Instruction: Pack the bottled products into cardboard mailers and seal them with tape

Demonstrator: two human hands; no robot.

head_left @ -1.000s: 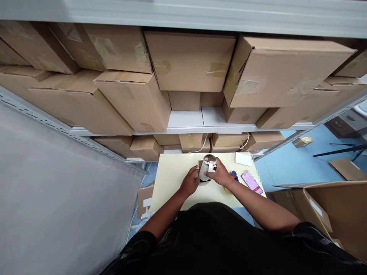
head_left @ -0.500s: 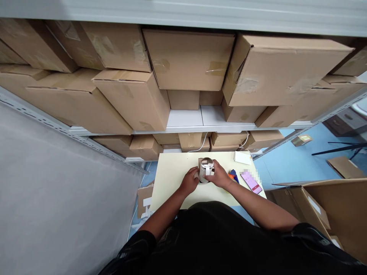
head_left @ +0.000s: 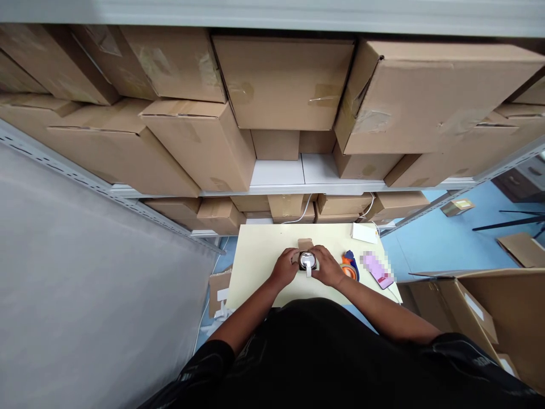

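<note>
A mug with a shiny round lid stands upright inside a small cardboard box, seen almost straight from above. A white strip hangs over its near side. The box's brown flap stands up at the far side. My left hand is closed round the left side of this box. On the opposite side my right hand is curled against the box, its thumb close to the white strip. The hands hide most of the box walls.
On the pale table, a blue and orange tape dispenser and a pink-screened phone lie to the right. A white box sits at the back corner. Shelves of cartons rise ahead; a large open carton stands at right.
The mug has gone down into the small cardboard box; its body showed before, now mainly its lid. My right hand has shifted from the mug to the box's side. The view moved slightly.
</note>
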